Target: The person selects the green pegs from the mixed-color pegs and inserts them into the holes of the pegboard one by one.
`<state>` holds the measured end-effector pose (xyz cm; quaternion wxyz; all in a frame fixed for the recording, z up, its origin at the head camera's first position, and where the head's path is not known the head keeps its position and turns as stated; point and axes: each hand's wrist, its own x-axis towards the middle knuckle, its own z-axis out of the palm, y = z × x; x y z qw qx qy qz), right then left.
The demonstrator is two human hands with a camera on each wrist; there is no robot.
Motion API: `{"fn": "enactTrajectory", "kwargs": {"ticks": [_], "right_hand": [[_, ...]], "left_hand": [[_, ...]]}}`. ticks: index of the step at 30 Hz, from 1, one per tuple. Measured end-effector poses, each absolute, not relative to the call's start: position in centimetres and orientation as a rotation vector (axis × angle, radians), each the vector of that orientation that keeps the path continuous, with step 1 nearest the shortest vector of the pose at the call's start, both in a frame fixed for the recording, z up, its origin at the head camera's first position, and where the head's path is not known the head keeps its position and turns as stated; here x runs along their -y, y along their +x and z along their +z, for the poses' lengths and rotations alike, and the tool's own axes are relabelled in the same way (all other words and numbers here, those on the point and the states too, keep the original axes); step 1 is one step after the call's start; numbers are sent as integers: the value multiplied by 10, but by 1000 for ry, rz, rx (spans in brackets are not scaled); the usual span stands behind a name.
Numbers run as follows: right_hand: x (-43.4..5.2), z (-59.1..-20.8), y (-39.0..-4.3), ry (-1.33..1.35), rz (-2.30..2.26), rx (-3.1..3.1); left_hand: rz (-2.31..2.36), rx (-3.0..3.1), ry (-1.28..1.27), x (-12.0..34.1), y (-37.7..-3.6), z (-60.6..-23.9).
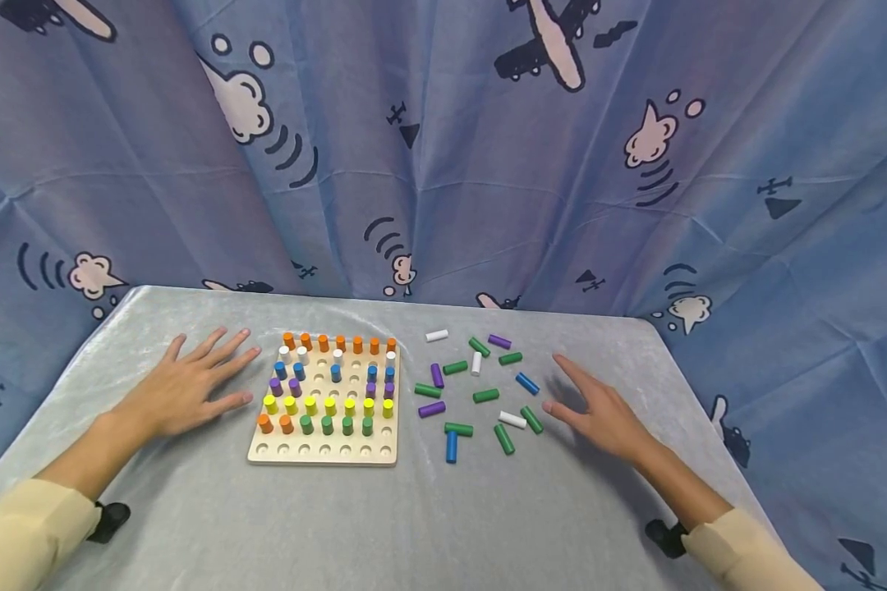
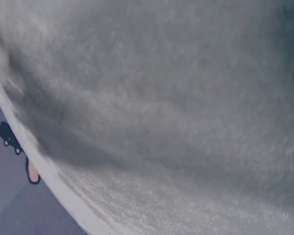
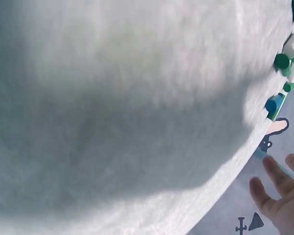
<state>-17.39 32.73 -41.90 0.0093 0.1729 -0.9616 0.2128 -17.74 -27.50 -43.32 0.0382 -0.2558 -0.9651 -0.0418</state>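
Observation:
A square wooden pegboard (image 1: 324, 465) lies left of the table's middle. Rows of orange, white, blue, purple, yellow and green pegs stand in it, with gaps in several rows and bare holes along the near row. Just left of the board is my left hand (image 1: 192, 386), fingers spread, holding nothing. Right of the board, loose green pegs (image 1: 486, 396), purple pegs (image 1: 432, 409), white pegs (image 1: 512, 419) and blue pegs (image 1: 452, 447) lie scattered. At their right side my right hand (image 1: 602, 414) is held with fingers extended and nothing in its grasp; its fingers (image 3: 279, 181) show in the right wrist view.
A grey cloth covers the table (image 1: 488, 525). Behind it hangs a blue curtain (image 1: 443, 164) printed with planes and clouds. A dark wrist strap (image 1: 108, 521) shows by the left sleeve, another (image 1: 665, 538) by the right. The left wrist view holds mostly tablecloth (image 2: 161, 107).

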Motion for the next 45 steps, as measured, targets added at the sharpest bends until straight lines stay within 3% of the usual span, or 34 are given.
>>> {"fn": "enactTrajectory", "kwargs": {"ticks": [21,45], "right_hand": [[-320,-437,-161,576,1211,2868],[-309,-444,-158,488,1037,2940]], "left_hand": [[-267,2994,-944,264,-170,-438],[-281,3007,-981,259,-171,-440]]}}
